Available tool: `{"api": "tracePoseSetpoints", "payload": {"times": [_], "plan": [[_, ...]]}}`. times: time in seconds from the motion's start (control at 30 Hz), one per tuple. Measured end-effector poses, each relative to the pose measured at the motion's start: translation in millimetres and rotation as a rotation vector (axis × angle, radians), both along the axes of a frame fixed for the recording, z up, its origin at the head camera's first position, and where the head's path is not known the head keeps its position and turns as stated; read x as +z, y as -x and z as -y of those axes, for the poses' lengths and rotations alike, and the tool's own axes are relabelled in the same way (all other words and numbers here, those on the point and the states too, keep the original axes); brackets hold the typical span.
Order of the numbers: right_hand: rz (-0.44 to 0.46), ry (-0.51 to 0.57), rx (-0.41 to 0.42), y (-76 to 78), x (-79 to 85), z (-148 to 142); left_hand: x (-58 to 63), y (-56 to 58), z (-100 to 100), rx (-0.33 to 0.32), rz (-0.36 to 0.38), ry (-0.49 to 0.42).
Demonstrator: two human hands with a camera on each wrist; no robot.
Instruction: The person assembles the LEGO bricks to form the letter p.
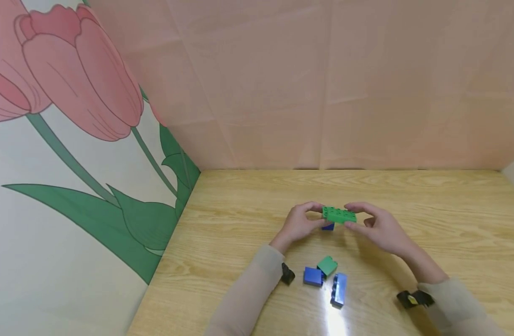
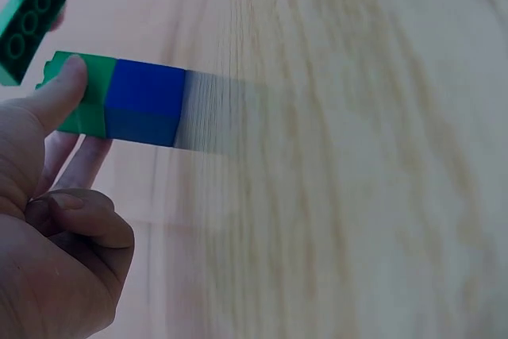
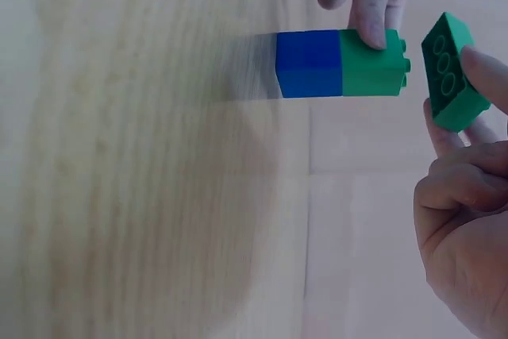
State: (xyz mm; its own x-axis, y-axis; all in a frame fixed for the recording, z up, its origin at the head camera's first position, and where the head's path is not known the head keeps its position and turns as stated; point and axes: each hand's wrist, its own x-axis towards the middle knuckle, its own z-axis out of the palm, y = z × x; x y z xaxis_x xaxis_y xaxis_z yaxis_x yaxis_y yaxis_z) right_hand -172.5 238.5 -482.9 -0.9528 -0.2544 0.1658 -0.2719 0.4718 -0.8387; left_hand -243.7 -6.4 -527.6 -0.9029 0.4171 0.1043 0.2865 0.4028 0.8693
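My left hand pinches a green brick between thumb and fingers. That brick sits on top of a blue brick, and the pair stands upright on the wooden table. My right hand pinches a longer green brick by its sides. In the right wrist view this brick is tilted, its hollow underside facing the studs of the stack, with a gap between them. From the head view, the longer brick covers much of the stack, and only a bit of the blue brick shows below.
Nearer on the table lie a blue brick, a green brick and a longer blue brick, close together between the forearms. A pink cloth wall rises behind the table, and a tulip-printed wall stands at left.
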Motion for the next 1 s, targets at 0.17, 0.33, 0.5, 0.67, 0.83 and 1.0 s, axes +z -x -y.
{"api": "tracePoseSetpoints", "payload": {"times": [0.17,0.33,0.5,0.67,0.83,1.0], "plan": [[0.005,-0.038,-0.028,5.6,2.1,-2,-0.7,-1.5,0,0.007,0.008,-0.007],[-0.031,-0.079,-0.05,12.6,0.8,-4,-0.8,-2.1,-1,0.009,0.018,-0.009],[-0.101,-0.118,-0.066,20.0,-1.5,-4,-0.2,-2.8,-1,0.017,0.036,-0.007],[-0.135,-0.148,-0.063,25.1,-3.5,-3,0.3,-2.5,-1,0.021,0.039,0.004],[-0.159,-0.174,-0.05,29.2,-5.4,-2,1.6,-2.4,-2,0.027,0.044,0.013],[-0.177,-0.189,-0.032,32.8,-4.2,0,3.7,-2.0,-1,0.027,0.043,0.014]]}}
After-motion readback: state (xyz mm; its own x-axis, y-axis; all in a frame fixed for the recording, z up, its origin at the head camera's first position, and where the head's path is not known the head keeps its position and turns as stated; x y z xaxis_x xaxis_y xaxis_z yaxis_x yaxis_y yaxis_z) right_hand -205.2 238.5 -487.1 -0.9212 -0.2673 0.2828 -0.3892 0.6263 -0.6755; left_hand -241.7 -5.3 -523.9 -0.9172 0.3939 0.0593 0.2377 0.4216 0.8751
